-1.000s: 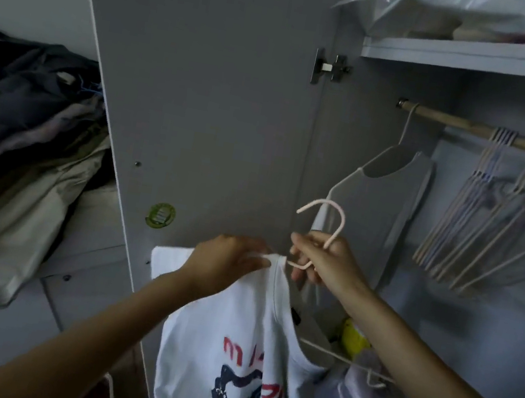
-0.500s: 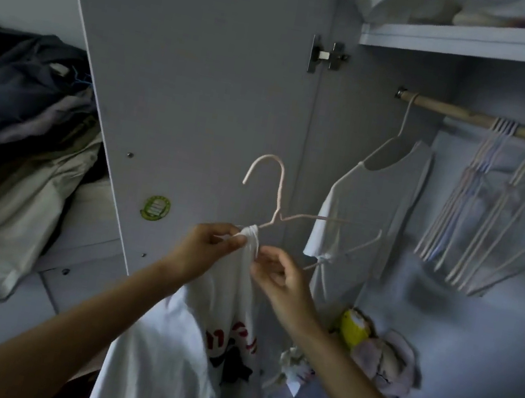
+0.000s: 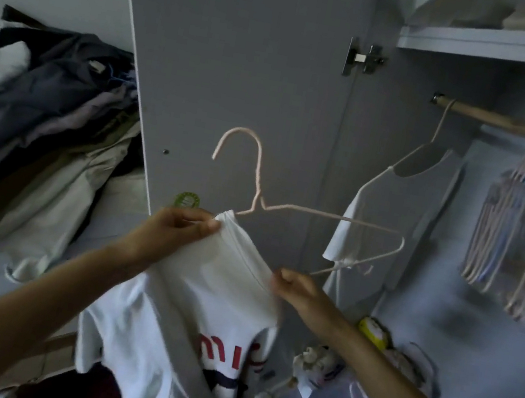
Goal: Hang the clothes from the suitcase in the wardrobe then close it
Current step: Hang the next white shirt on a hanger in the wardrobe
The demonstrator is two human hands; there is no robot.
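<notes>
A white T-shirt [image 3: 202, 300] with red and dark print hangs in front of me, partly threaded onto a pale pink wire hanger [image 3: 257, 177]. My left hand [image 3: 176, 229] pinches the shirt's shoulder at the hanger's left end. My right hand [image 3: 295, 287] grips the shirt's collar edge beside the hanger's lower wire. The hanger's right arm sticks out bare toward the wardrobe. Behind it, the wooden rail [image 3: 510, 124] carries one hung white shirt [image 3: 388, 227].
The open wardrobe door [image 3: 236, 55] stands just behind the hanger. Several empty hangers [image 3: 521, 221] hang on the rail to the right. A shelf [image 3: 502, 44] sits above. Piled clothes [image 3: 36, 112] lie at left; bags and small items fill the wardrobe floor [image 3: 362, 382].
The hanger has turned so its hook stands upright and its right arm points out. My hands have moved apart, spreading the shirt's collar along the hanger.
</notes>
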